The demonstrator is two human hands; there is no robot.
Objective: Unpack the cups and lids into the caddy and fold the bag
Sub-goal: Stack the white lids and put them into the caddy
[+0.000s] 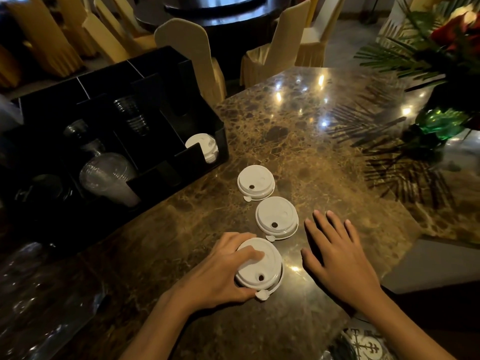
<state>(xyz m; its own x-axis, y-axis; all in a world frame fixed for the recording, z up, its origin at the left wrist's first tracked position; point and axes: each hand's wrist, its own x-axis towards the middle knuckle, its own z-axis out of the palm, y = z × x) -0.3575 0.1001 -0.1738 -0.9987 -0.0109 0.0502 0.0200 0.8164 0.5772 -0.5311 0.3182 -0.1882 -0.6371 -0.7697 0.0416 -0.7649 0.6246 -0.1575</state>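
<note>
Three white lids lie in a row on the marble table. My left hand [220, 271] grips the nearest white lid [262, 266], fingers curled round its rim. A middle lid [276, 218] and a far lid [255, 182] lie flat beyond it. My right hand [335, 253] rests flat on the table beside the middle lid, fingers spread, holding nothing. The black caddy [155, 178] stands at the left, holding white lids [204, 146] in its right slot, clear dome lids [104, 172] and stacked clear cups [132, 115]. A clear plastic bag [39, 294] lies at the lower left.
A flower arrangement in a green vase [441, 120] stands at the table's right. Covered chairs [189, 53] line the far side. The table edge drops off at the right [415, 240]. A patterned item [363, 346] sits at the bottom edge.
</note>
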